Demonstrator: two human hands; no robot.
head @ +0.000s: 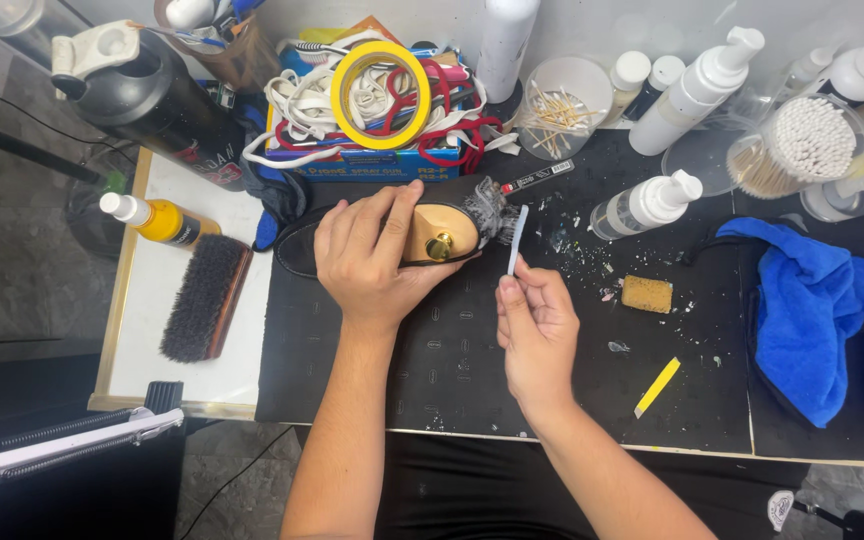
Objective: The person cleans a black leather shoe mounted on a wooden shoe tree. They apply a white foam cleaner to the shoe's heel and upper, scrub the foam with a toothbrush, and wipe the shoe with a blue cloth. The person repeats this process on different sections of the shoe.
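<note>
Hands on shoe at work mat

Left hand (372, 255) lies flat over black shoe (392, 238), fingers wrapped on its side, pinning it to the black mat (472, 370). Wooden shoe tree (442, 232) with brass knob sits inside the shoe. Right hand (537, 330) pinches a thin pale-blue strip (518, 238) upright, just right of the shoe's opening. Yellow sponge (646, 293) and blue cloth (812, 310) farther right; brush (204, 298) left.
</note>
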